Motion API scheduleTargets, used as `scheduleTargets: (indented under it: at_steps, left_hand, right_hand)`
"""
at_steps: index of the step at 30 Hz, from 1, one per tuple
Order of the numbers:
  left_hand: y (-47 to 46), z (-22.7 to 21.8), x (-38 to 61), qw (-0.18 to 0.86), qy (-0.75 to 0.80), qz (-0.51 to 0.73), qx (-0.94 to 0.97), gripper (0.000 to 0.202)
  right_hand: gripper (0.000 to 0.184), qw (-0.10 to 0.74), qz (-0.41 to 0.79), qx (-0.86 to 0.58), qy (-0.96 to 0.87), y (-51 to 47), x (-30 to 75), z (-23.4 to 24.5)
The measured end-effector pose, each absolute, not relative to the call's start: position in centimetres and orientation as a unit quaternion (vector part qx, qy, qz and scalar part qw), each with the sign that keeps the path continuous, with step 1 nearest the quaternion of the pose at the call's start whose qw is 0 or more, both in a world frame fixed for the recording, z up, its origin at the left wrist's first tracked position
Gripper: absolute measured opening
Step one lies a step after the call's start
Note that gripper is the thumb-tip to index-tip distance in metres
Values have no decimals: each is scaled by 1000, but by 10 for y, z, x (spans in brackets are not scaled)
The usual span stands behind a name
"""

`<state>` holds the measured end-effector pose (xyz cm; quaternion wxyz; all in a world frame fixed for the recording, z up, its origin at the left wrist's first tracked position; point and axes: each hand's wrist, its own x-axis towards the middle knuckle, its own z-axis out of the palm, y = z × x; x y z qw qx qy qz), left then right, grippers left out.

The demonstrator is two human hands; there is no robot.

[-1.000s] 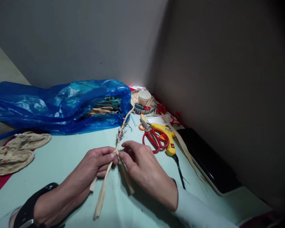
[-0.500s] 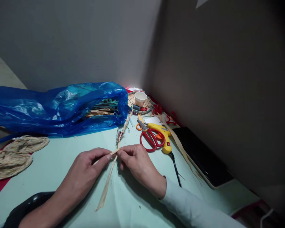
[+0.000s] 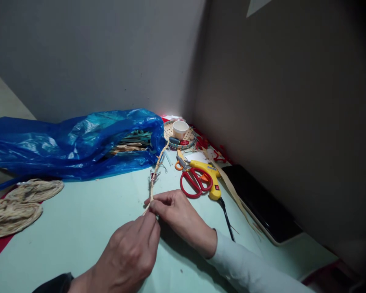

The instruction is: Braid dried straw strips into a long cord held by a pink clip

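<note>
A pale twisted strand of dried plant fibre point(image 3: 159, 162) runs from the woven basket at the back down to my hands. My right hand point(image 3: 177, 214) pinches it between thumb and fingers. Just below and to the left, my left hand point(image 3: 131, 248) is closed, its back turned up, gripping the strand's near end. The loose end is hidden under my left hand. Small bits of wire point(image 3: 153, 176) lie beside the strand. To the right of my right hand are red-handled scissors point(image 3: 191, 183), partly over a yellow glue gun point(image 3: 215, 179).
A blue plastic bag point(image 3: 64, 142) with fibre strips inside lies at back left. Two woven soles point(image 3: 15, 217) rest at the left edge. The basket point(image 3: 168, 129) holds a paper cup point(image 3: 180, 129). A black tablet-like slab point(image 3: 259, 203) and a long dry strip point(image 3: 232, 189) lie right.
My left hand has rolled over, back upward, and moved down and right, closing around the strand's lower end. My right hand keeps its pinch, slightly lower in view.
</note>
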<state>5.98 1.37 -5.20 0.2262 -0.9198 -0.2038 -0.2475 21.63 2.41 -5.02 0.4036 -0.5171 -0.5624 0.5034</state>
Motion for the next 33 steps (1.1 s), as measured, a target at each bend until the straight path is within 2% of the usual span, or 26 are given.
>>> scheduleTargets:
  at_steps: [2, 4, 8, 11, 14, 16, 21, 27, 33]
  left_hand:
    - [13, -45, 57, 173, -211, -266, -925, 25]
    - [17, -35, 53, 66, -251, -304, -916, 23]
    - [40, -25, 50, -268, -472, -308, -781, 15]
    - [55, -33, 54, -523, -472, -274, -654, 39]
    - [58, -43, 58, -651, -452, -265, -550, 44]
    - [55, -46, 57, -665, -455, -263, -531, 43]
    - [50, -50, 50, -612, -488, -263, -564, 31]
    - [54, -53, 52, -602, -526, -264, -540, 31]
    - [51, -45, 57, -599, -544, -271, -522, 26]
  right_hand:
    - [23, 398, 497, -524, -565, 24, 216, -50]
    - [25, 403, 492, -522, -569, 23, 216, -48]
    - [31, 403, 478, -513, -588, 20, 216, -42]
    - [35, 398, 478, -503, -600, 18, 215, -40]
    - [31, 378, 451, -521, -618, 15, 214, -38]
    - [29, 355, 422, -545, -632, 13, 214, -36]
    - [26, 300, 362, -589, -658, 5, 215, -32]
    - [21, 189, 243, -621, -721, 1, 214, -33]
    - [13, 178, 67, -558, -808, -8, 213, -31]
